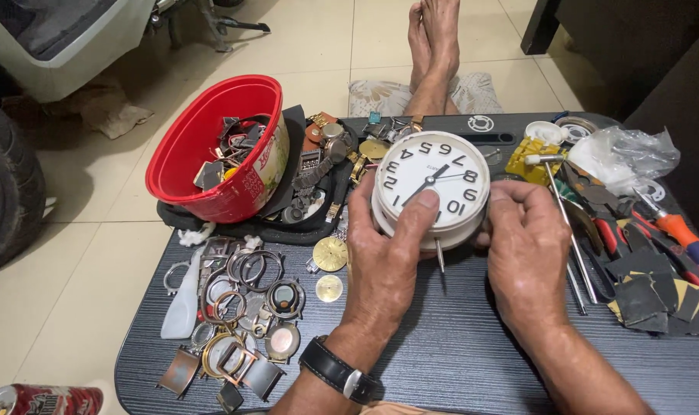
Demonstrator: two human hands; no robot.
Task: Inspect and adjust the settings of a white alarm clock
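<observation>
Dark wood-grain desk [457, 346]: carries all parts. Red oval tub [203, 138], left of clock, tilted on black tray, corrals loose watch pieces. White round alarm clock [432, 184]: raised just above desk centre, dial turned toward wearer, upside down, likely for inspection. Left hand [384, 257]: fingers clasp clock's left rim, thumb on dial edge. Right hand [522, 246]: fingers closed around clock's right side, steadying it. Watch cases and rings [238, 307]: heaped below-left of clock. Screwdrivers, pliers [642, 230]: right of clock, within reach.
</observation>
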